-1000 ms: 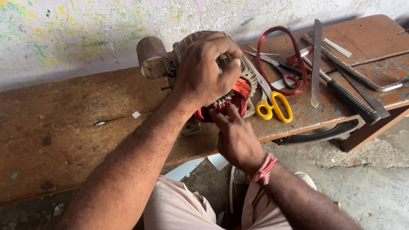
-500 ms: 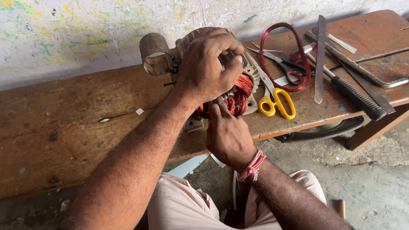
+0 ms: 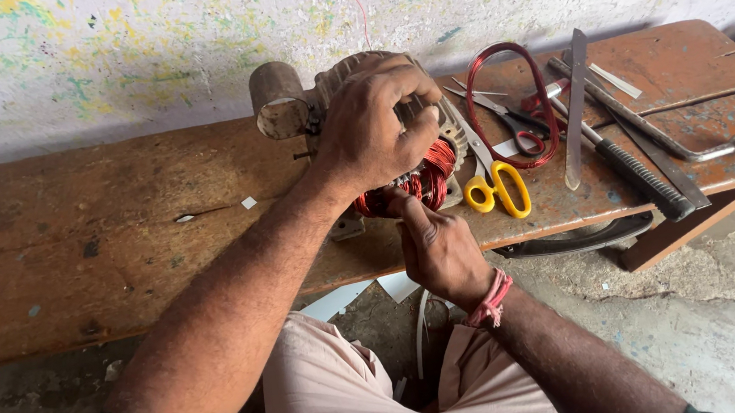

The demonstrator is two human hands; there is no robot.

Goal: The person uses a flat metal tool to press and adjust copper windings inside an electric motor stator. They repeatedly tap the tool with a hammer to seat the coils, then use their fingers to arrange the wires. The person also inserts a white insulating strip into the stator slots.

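We're gripping the motor (image 3: 349,109) at upper centre of the frame with our left hand (image 3: 374,129) closed over its housing — its long axis running left-right. Our right hand (image 3: 434,245), coming from just below, is pinching at the red windings (image 3: 428,178).

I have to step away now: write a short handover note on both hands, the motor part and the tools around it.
Left hand: clamped over the top of the motor stator, steadying it on the wooden bench.
Right hand: fingers pressed into the red copper winding at the open end.
Nearby on the right: yellow-handled scissors, loose red wire coil, flat metal blade, black-handled tool.
Winding sits in the stator; whether it is fully seated cannot be told.
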